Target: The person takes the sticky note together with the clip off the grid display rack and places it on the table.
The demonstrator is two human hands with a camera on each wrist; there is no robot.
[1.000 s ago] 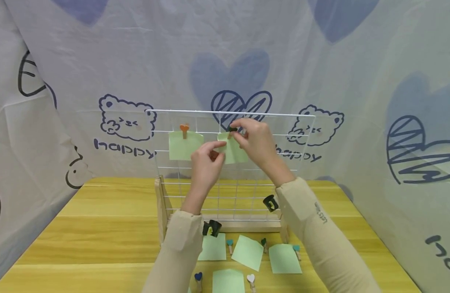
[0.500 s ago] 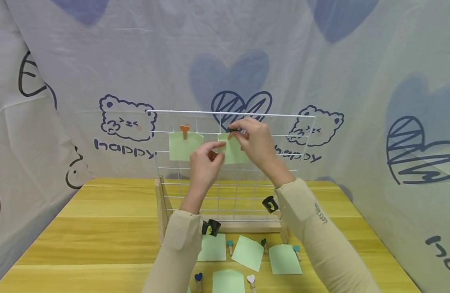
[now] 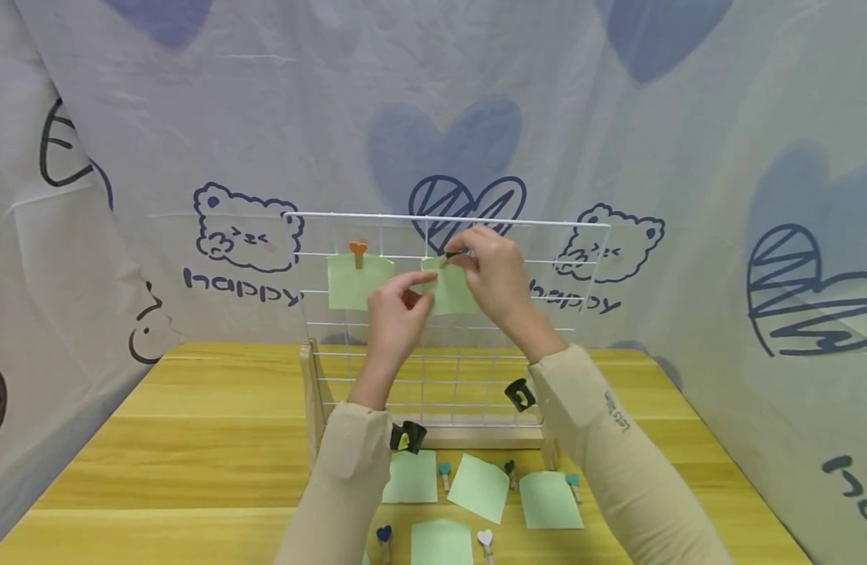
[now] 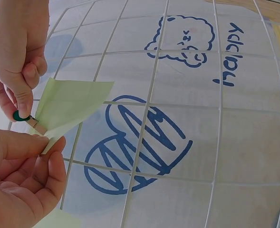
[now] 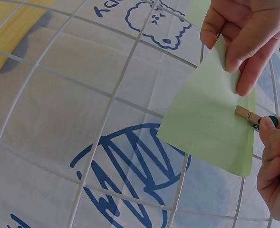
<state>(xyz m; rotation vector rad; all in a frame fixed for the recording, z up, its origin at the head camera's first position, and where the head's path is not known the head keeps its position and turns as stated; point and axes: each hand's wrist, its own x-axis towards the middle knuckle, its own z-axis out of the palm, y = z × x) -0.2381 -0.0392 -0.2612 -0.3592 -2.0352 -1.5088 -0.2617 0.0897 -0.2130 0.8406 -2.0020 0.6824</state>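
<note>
My left hand [image 3: 398, 314] pinches the left edge of a pale green paper square [image 5: 204, 118] between thumb and fingers, in front of the white wire grid [image 3: 447, 216]. My right hand [image 3: 497, 275] pinches the dark green heart end of a small wooden clothespin [image 5: 247, 114]. In both wrist views the clothespin's wooden tip lies over the paper near its top edge, close to the grid wire. To the left, a second green paper square [image 3: 348, 286] hangs on the grid under an orange heart clothespin [image 3: 358, 253].
Wooden feet [image 3: 310, 392] hold the grid up on a yellow wood-grain table [image 3: 193, 439]. Before it lie several green paper squares [image 3: 479, 488] and heart clothespins, among them a blue one [image 3: 384, 541] and a white one [image 3: 486, 543]. A patterned curtain [image 3: 264, 118] hangs behind.
The right hand's fingers have shifted slightly over the clothespin, and less of its dark green heart shows in the head view. The left hand keeps its pinch on the paper.
</note>
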